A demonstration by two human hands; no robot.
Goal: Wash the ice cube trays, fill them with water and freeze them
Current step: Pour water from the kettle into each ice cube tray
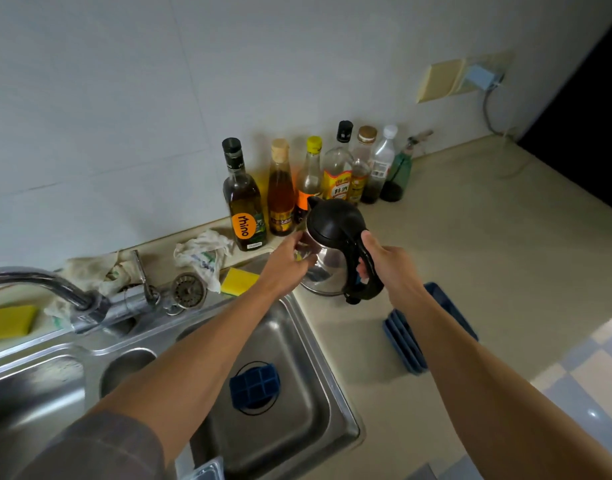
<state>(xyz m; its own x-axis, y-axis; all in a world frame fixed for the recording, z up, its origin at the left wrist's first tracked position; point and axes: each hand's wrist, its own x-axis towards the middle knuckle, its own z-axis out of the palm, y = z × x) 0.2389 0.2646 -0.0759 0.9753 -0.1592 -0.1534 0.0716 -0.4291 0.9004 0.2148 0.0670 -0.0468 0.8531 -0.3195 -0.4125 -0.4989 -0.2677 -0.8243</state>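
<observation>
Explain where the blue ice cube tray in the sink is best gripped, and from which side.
Pinch the blue ice cube tray by its exposed rim, coming from above: it lies cavities-up over the drain, and the sink walls likely block a sideways reach.

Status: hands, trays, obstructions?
Right hand grips black-lidded steel kettle; left hand holds its body. Blue ice cube tray in steel sink, blue tray stack on counter. Nothing blocking.
</observation>
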